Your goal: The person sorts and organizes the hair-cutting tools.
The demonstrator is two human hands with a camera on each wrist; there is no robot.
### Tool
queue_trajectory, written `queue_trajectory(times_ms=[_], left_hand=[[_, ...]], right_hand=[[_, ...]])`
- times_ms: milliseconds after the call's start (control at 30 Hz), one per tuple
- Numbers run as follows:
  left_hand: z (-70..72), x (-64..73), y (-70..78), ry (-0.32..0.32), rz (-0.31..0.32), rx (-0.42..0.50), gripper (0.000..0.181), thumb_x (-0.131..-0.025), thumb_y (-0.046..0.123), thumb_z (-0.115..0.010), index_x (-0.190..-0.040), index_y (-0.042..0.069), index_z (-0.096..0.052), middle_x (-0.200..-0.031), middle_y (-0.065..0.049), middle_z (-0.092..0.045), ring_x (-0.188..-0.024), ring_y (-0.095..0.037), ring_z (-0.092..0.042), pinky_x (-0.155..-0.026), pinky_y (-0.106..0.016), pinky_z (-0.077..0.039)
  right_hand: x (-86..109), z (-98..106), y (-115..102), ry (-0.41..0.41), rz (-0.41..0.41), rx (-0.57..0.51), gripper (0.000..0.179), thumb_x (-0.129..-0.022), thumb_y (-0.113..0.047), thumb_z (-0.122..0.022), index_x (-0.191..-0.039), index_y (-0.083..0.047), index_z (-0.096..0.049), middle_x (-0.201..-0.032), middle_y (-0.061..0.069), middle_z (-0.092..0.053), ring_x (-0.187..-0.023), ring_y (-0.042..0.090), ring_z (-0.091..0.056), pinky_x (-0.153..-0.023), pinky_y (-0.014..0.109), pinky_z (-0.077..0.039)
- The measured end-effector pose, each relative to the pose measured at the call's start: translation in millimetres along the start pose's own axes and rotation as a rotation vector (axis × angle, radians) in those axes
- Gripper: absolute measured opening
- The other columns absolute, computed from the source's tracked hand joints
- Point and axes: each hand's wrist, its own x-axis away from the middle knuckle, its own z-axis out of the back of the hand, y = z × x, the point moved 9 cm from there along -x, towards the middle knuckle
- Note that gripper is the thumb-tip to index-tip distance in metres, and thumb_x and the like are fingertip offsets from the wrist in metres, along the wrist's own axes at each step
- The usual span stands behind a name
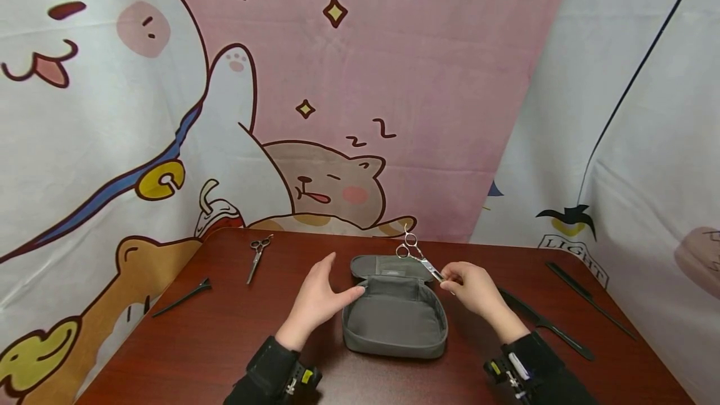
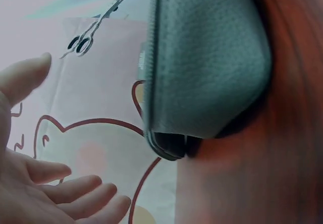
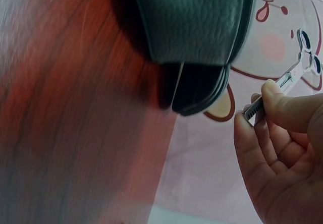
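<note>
A grey zippered case [image 1: 394,346] stands unzipped on the table, its lid [image 1: 368,265] folded back toward the wall. My right hand [image 1: 475,289] pinches a pair of silver thinning scissors [image 1: 430,267] by the blades, beside the case's back right corner. Their finger rings point up and away, over the lid in the head view. Toothed blade edges of the scissors [image 3: 285,82] show between thumb and fingers in the right wrist view. At the case's left side, my left hand [image 1: 316,299] is spread with thumb and fingers apart, the thumb tip at the rim. It holds nothing.
Another pair of scissors [image 1: 257,258] lies at the back left of the brown table [image 1: 236,342], with a dark hair clip [image 1: 182,297] nearer the left edge. On the right lie a wide black comb [image 1: 554,329] and a thin tail comb [image 1: 587,299]. A printed cloth hangs behind.
</note>
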Motion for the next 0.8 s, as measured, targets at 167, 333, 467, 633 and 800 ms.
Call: queue_trajectory(times_ms=[167,333,467,633,800], left_hand=[[1.1,-4.2,9.9,0.005,-0.001,0.062,0.101,-0.076,0.047,-0.084,-0.152,0.003,-0.034,-0.143,-0.018,-0.047,-0.128,-0.035,-0.048,-0.097,-0.056,-0.044],[-0.2,-8.4,22.5,-0.017,-0.036,0.119,0.103,-0.072,0.045,-0.087,-0.151,0.003,-0.036,-0.144,-0.018,-0.045,-0.128,-0.035,-0.048,-0.098,-0.055,-0.044],[-4.4,-10.2,30.2,-0.030,-0.061,0.175,0.102,-0.071,0.041,-0.088,-0.151,0.004,-0.037,-0.146,-0.018,-0.043,-0.127,-0.036,-0.049,-0.096,-0.053,-0.047],[-11.7,-9.4,38.2,-0.059,-0.079,0.245,0.096,-0.074,0.036,-0.088,-0.150,0.005,-0.038,-0.147,-0.017,-0.042,-0.127,-0.035,-0.051,-0.095,-0.047,-0.050],[-16.0,-8.0,43.8,-0.092,-0.091,0.269,0.087,-0.079,0.033,-0.085,-0.148,0.004,-0.041,-0.141,-0.020,-0.049,-0.121,-0.037,-0.056,-0.094,-0.045,-0.050]], right_hand=[[4.0,-4,-14,0.001,0.037,-0.010,0.015,-0.084,-0.006,-0.078,-0.084,-0.014,-0.066,-0.082,-0.004,-0.059,-0.070,0.011,-0.054,-0.064,0.033,-0.046],[6.9,-6,-27,0.015,0.096,-0.025,0.016,-0.082,-0.006,-0.079,-0.084,-0.016,-0.066,-0.084,-0.007,-0.060,-0.073,0.010,-0.058,-0.065,0.032,-0.048],[9.4,-7,-36,0.022,0.129,-0.050,0.018,-0.080,-0.005,-0.080,-0.085,-0.016,-0.067,-0.085,-0.008,-0.060,-0.074,0.008,-0.058,-0.065,0.030,-0.049],[12.5,-11,-45,0.005,0.153,-0.064,0.019,-0.080,-0.004,-0.080,-0.086,-0.016,-0.067,-0.085,-0.009,-0.059,-0.073,0.006,-0.056,-0.064,0.028,-0.048],[15.8,-15,-52,-0.022,0.177,-0.072,0.019,-0.081,-0.004,-0.079,-0.086,-0.017,-0.067,-0.085,-0.009,-0.058,-0.072,0.004,-0.053,-0.063,0.027,-0.047]])
